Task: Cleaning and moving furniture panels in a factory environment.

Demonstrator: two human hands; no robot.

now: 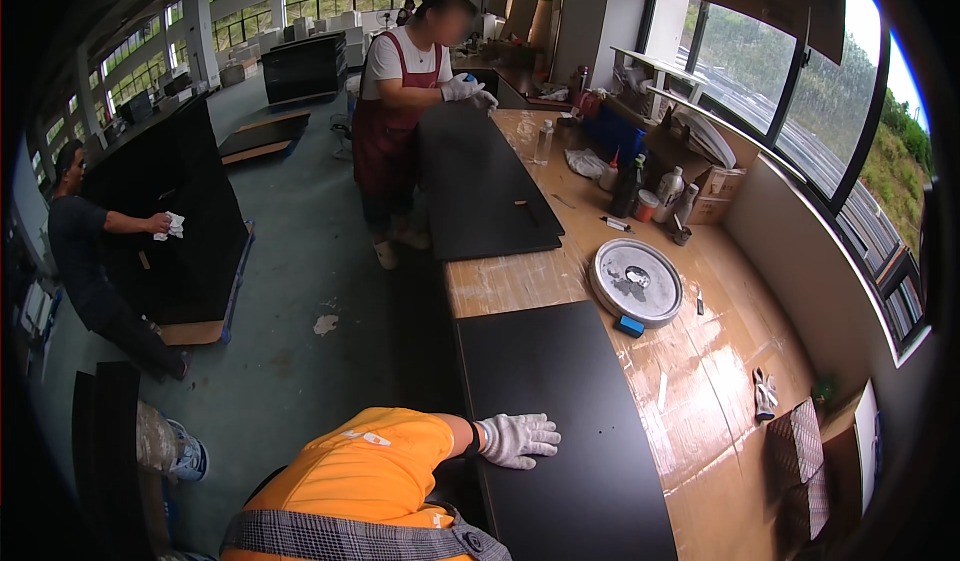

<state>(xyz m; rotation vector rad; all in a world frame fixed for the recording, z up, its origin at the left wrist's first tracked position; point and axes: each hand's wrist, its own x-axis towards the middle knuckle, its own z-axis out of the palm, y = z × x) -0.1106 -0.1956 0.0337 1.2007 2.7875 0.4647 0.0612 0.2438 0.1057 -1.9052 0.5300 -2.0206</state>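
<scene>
My left hand (518, 441), in a whitish knit work glove, lies flat and palm down on a black panel (570, 381). Its fingers are spread and point to the right, with nothing held. The panel's near end runs out at the lower edge; a few tiny dark marks show on its face. A dark band circles my wrist, below an orange sleeve (390, 461). My right hand is out of sight. Farther along lies a second black panel (485, 186), where a co-worker's gloved hands (468, 91) hover at its far end.
Both panels rest on a cardboard-topped bench (700, 401). On it sit a round grey disc (637, 283), a blue block (630, 327), bottles (627, 189) and a glove (764, 394). Another person (85, 261) holds a white cloth by a tall black panel (170, 221). A bucket (188, 451) stands at left.
</scene>
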